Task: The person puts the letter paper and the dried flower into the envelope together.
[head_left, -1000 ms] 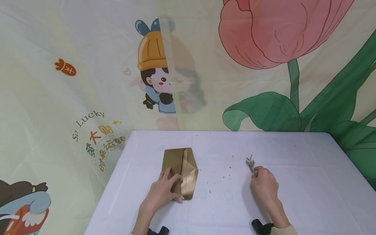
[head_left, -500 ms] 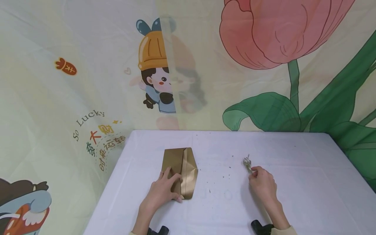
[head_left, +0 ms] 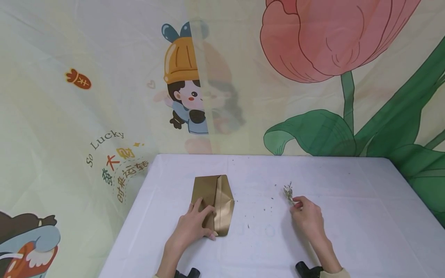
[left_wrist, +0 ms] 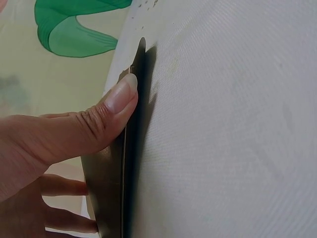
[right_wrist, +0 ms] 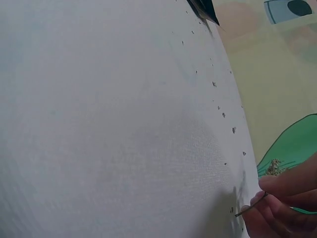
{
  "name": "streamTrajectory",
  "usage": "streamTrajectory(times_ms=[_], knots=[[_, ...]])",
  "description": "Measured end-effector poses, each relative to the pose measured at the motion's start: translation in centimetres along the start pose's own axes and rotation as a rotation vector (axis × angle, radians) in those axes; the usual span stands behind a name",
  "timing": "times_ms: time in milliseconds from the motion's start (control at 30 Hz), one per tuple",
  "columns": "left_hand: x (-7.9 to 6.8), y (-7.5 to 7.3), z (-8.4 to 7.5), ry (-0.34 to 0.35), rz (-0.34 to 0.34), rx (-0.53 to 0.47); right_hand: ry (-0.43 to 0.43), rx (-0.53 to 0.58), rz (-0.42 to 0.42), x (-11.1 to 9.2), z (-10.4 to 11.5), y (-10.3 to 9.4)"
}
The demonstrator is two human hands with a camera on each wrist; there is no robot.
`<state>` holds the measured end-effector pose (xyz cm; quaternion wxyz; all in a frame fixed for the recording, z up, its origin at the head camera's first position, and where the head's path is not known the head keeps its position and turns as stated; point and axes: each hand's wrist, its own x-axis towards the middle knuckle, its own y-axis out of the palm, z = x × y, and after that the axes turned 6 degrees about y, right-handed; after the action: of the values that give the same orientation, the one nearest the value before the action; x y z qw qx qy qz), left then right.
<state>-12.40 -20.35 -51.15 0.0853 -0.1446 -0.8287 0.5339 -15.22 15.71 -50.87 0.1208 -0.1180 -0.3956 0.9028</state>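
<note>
A gold envelope [head_left: 225,210] lies on the white-covered table with its pointed flap to the right. My left hand [head_left: 189,227] rests on its near left part, fingers spread over the top. In the left wrist view the thumb [left_wrist: 116,101] presses on the near edge of the envelope [left_wrist: 105,186]. To the right, my right hand [head_left: 308,218] pinches a small sprig of dried flowers [head_left: 288,192] between thumb and fingers, heads pointing away from me. In the right wrist view the sprig's thin stem [right_wrist: 253,205] sticks out below the fingers, and the thumb partly hides the flowers.
Dark crumbs [head_left: 265,209] are scattered on the white tablecloth [head_left: 264,255] between the envelope and the right hand. A printed cloth backdrop [head_left: 240,96] rises behind the table's far edge. A black wrist mount [head_left: 307,270] sits on each wrist.
My right hand has shifted a little to the left with the sprig, toward the envelope. My left hand and the envelope have stayed in place.
</note>
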Motion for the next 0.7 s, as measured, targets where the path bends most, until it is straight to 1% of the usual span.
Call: streamTrajectory(times_ms=[333,700], knots=[[0.02,0.01,0.0,-0.001,0.002,0.004,-0.06,0.065,0.014,-0.25,0.02,0.42],[0.05,0.02,-0.02,-0.008,0.005,0.004,-0.041,0.098,0.038,-0.28,0.47,0.96]])
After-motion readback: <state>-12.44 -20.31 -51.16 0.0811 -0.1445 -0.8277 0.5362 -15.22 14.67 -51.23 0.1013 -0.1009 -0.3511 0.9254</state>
